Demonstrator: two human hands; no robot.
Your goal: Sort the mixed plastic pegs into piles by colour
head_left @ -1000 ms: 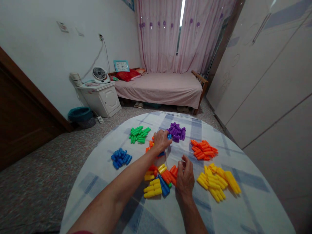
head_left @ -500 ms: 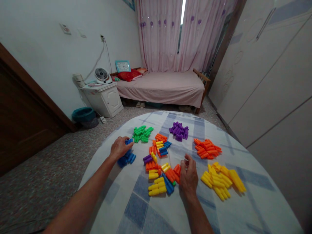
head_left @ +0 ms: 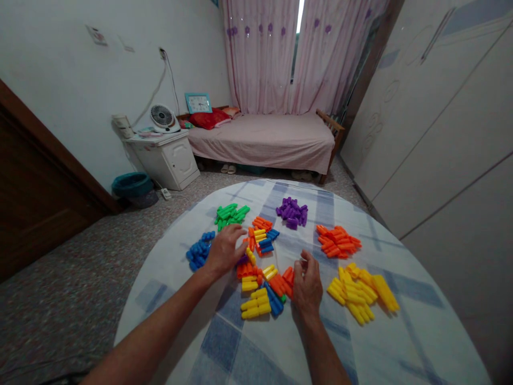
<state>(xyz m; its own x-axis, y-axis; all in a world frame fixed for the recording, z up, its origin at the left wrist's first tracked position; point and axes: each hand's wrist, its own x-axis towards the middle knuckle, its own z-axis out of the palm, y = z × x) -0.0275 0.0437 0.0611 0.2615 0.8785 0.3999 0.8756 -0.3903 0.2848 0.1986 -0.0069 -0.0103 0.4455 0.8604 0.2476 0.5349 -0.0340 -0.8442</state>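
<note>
Blue plastic blocks (head_left: pixel 197 253) lie more exposed than half a second ago, the left hand (head_left: pixel 225 250) having moved from them to the mixed-colour pile (head_left: pixel 271 271) mid-table (head_left: pixel 256 355). Palm down, its fingers bend over the pile's edge; whether they grip anything, I cannot tell. The right hand (head_left: pixel 308 286) stays beside orange tubular pieces (head_left: pixel 287 277), fingers loosely curled, released.

Piles (head_left: pixel 339 241) left, right and behind a central block cluster (head_left: pixel 256 308) on the table (head_left: pixel 404 342); bed (head_left: pixel 272 133) beyond
</note>
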